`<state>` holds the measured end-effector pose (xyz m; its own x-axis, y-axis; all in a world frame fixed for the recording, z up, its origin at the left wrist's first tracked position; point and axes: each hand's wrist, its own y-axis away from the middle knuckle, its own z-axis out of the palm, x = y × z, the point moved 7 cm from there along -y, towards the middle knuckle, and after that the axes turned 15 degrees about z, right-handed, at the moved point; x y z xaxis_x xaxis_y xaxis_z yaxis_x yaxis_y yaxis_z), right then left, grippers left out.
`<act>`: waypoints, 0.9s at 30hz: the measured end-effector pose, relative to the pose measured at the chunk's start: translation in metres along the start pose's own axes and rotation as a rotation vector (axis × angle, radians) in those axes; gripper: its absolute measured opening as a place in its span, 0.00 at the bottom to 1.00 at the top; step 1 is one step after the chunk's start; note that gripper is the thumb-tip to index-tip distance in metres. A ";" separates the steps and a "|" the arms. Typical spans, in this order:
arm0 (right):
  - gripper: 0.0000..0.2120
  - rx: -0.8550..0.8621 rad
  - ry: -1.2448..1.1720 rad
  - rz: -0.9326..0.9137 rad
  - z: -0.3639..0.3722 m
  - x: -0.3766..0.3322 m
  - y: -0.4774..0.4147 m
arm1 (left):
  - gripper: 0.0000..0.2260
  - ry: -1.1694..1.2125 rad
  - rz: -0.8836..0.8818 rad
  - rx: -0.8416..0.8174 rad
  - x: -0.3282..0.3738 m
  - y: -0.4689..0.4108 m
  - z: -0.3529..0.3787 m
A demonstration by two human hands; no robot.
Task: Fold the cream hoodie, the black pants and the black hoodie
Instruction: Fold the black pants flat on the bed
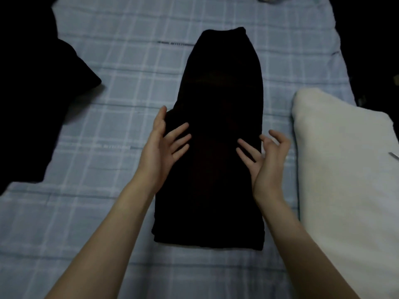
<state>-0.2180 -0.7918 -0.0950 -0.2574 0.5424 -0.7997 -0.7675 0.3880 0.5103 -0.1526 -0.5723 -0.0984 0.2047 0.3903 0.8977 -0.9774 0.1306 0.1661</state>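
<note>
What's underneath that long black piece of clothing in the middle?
The black pants lie flat on a blue checked sheet, which shows all around them. Whatever is directly beneath the fabric is covered. Both hands, left and right, are open over the pants.

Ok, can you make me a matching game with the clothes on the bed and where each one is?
Things:
1. black pants
2. cream hoodie
3. black hoodie
4. left hand

Places:
A. at the right edge of the bed
B. at the left edge of the bed
C. in the middle, lying long and flat
D. open, at the pants' left edge

Pairs: 1-C, 2-A, 3-B, 4-D
</note>
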 end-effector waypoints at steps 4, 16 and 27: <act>0.20 -0.006 0.653 -0.391 0.017 -0.001 0.011 | 0.20 -0.920 0.414 -0.270 -0.011 0.010 0.022; 0.25 0.149 1.525 -0.478 0.024 0.037 -0.003 | 0.22 -1.299 0.449 -0.399 -0.048 0.011 0.012; 0.28 0.072 1.199 -0.114 -0.034 0.034 0.024 | 0.25 -0.878 0.171 -0.098 -0.035 0.061 -0.031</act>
<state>-0.2650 -0.7891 -0.1210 -0.6008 -0.5197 -0.6074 -0.7969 0.4498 0.4033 -0.2181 -0.5497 -0.1323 -0.0966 -0.4200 0.9024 -0.9737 0.2278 0.0018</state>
